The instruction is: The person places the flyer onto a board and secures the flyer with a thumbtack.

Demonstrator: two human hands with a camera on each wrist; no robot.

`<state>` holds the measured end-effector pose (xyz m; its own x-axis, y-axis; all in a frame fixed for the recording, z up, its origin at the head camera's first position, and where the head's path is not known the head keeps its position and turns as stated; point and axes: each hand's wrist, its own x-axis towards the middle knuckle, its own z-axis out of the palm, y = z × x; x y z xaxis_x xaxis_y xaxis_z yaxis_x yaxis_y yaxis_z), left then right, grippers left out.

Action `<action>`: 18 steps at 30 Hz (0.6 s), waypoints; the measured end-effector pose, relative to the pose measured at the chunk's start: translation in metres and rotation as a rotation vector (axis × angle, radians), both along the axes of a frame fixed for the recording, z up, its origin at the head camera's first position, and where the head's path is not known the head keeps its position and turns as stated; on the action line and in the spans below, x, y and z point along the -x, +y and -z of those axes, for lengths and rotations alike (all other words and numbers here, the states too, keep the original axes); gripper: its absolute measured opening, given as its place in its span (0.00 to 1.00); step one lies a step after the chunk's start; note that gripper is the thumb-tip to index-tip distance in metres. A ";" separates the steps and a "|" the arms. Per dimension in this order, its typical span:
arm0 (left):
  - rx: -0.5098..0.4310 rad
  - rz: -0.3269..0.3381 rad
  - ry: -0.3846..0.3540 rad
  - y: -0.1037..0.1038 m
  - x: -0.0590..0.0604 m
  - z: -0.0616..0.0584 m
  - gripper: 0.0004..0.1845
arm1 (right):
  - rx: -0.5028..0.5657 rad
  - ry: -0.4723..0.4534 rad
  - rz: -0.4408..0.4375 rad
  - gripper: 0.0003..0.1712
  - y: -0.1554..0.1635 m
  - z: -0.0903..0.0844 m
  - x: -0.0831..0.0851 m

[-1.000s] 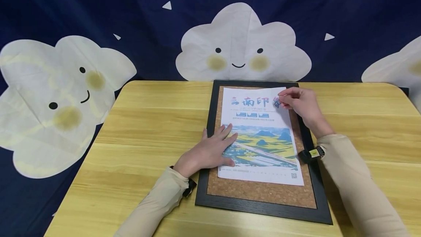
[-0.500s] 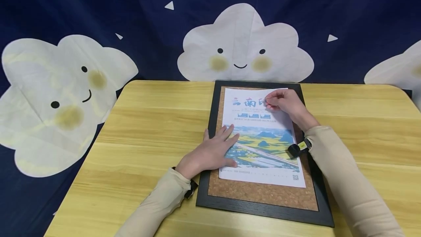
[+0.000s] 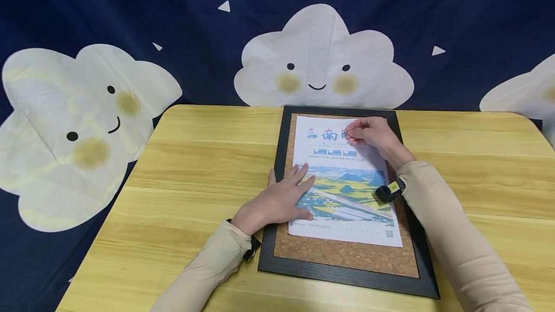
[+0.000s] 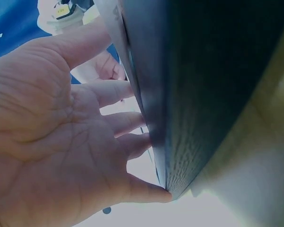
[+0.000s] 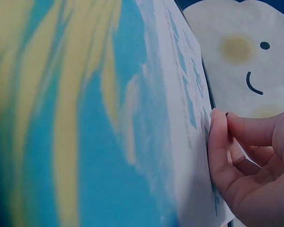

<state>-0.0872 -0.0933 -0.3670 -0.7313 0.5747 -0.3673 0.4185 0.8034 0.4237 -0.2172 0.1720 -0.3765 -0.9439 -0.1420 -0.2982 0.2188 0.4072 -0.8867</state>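
Observation:
A printed poster (image 3: 342,158) with Chinese lettering, blue hills and yellow fields lies on a black-framed cork board (image 3: 347,257). My left hand (image 3: 277,201) rests with spread fingers over the poster's left edge and the frame; the left wrist view shows its palm (image 4: 61,127) and the fingertips against the board's side. At the poster's top, my right hand (image 3: 373,134) covers part of the title. In the right wrist view its thumb and index finger (image 5: 218,137) pinch a small dark thing (image 5: 227,115), mostly hidden, close to the paper.
The board lies on a light wooden table (image 3: 195,158), its far end near the table's back edge. Behind hangs a dark blue cloth (image 3: 195,37) with smiling white clouds (image 3: 316,52). Both wrists wear small black cameras; the right one (image 3: 386,193) overlaps the poster.
My right hand has moved left along the title from near the poster's top right corner, only slightly in the last half second. The left hand has stayed in place on the poster.

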 end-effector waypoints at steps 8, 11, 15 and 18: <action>-0.008 0.001 -0.006 -0.001 0.000 0.000 0.47 | -0.056 0.012 0.022 0.14 -0.006 0.001 0.006; -0.009 0.003 -0.006 0.000 0.000 0.000 0.47 | -0.064 0.020 0.041 0.13 -0.009 0.002 0.009; -0.010 0.003 -0.007 0.000 0.000 -0.001 0.47 | -0.055 0.005 0.058 0.14 -0.011 0.002 0.013; -0.011 0.003 -0.009 0.000 0.000 -0.002 0.47 | -0.048 -0.011 0.062 0.14 -0.012 0.000 0.016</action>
